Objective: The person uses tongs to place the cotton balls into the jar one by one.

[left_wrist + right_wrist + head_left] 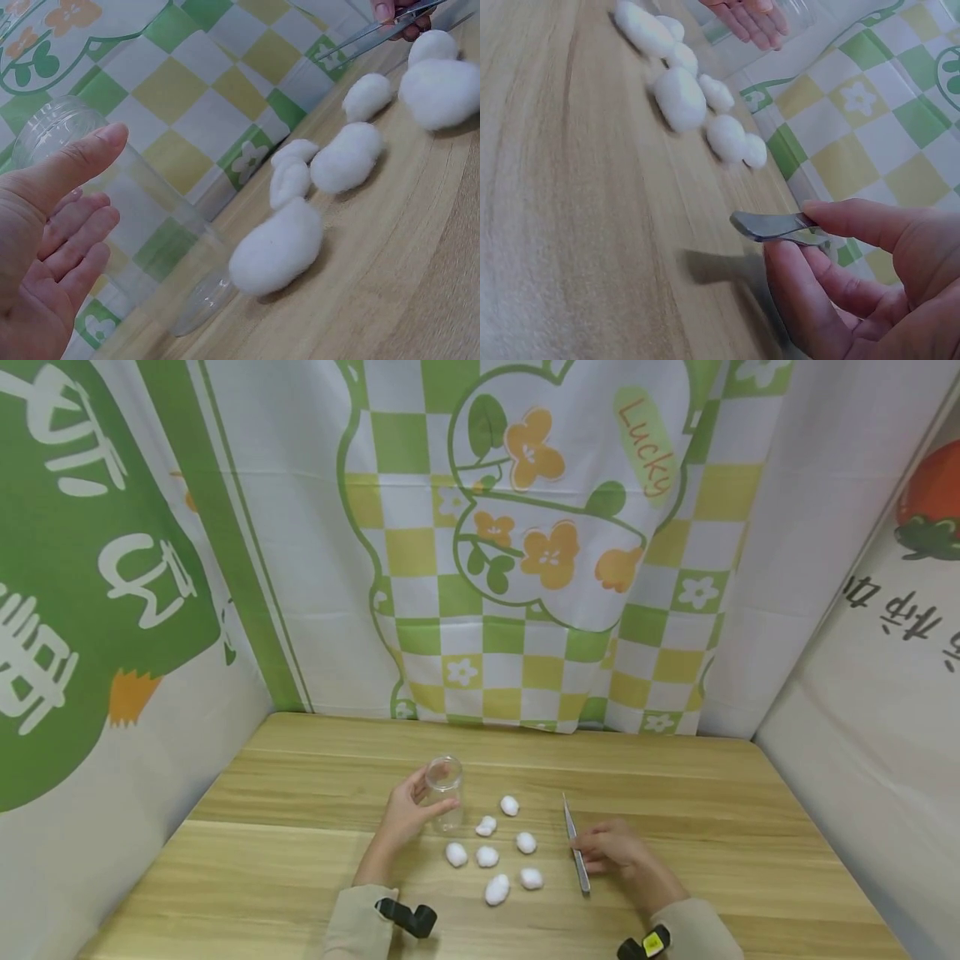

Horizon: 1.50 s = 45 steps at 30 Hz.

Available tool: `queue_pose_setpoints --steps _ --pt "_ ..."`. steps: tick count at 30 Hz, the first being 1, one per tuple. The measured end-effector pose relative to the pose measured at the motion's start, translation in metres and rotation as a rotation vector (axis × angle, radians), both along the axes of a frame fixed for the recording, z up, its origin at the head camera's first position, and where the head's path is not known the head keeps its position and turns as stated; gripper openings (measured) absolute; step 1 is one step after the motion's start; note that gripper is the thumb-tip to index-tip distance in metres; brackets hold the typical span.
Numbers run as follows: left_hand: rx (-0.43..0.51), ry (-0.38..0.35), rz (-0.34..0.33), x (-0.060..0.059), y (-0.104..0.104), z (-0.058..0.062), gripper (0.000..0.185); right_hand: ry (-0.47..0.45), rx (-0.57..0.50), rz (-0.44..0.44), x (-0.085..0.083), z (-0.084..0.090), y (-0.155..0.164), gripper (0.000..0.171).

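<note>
On the left, a clear jar (447, 817) stands upright on the table. My left hand (411, 810) holds it from the side, the thumb across its front and the fingers on its far side. In the left wrist view the jar (169, 225) shows an uncovered mouth. Metal tweezers (576, 847) are pinched between the thumb and fingers of my right hand (617, 847), their thin tips pointing away from me. In the right wrist view only the wide end of the tweezers (769, 226) shows, raised above the tabletop. Several white cotton balls (487, 857) lie between the hands.
The wooden table (300, 860) ends at a hanging cloth (495, 685) with a green and yellow check print. Printed cloths also hang at the left and right sides. A black wrist mount (407, 917) sits on the left sleeve, another (637, 946) on the right.
</note>
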<state>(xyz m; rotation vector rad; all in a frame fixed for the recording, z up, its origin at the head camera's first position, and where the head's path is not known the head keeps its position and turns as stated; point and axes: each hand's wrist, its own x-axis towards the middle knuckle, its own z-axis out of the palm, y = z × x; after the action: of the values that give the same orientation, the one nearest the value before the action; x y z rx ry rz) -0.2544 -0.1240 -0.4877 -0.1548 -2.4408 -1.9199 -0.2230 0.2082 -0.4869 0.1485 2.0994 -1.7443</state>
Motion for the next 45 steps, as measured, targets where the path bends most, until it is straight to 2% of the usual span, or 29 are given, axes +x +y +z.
queue_pose_setpoints --steps 7,10,17,30,39,45 --pt "0.007 0.001 0.002 -0.001 0.0 0.0 0.079 -0.047 -0.139 0.103 -0.005 -0.001 0.008 0.008" --pt "0.01 0.008 0.002 -0.001 0.001 0.0 0.078 -0.062 -0.142 0.132 -0.006 0.001 0.009 0.008" --pt "0.005 -0.005 0.013 -0.001 0.001 -0.001 0.08 -0.069 -0.105 0.177 -0.007 0.004 0.012 0.022" --pt "0.018 0.01 -0.001 0.0 0.0 -0.003 0.075 -0.115 -0.173 0.218 -0.014 0.003 0.008 0.026" --pt "0.027 0.018 -0.003 0.0 0.001 -0.002 0.07 -0.093 -0.086 0.248 -0.019 0.006 0.004 0.026" --pt "0.022 0.017 0.003 0.001 0.001 -0.001 0.071 -0.038 0.001 0.292 -0.022 0.009 0.0 0.027"
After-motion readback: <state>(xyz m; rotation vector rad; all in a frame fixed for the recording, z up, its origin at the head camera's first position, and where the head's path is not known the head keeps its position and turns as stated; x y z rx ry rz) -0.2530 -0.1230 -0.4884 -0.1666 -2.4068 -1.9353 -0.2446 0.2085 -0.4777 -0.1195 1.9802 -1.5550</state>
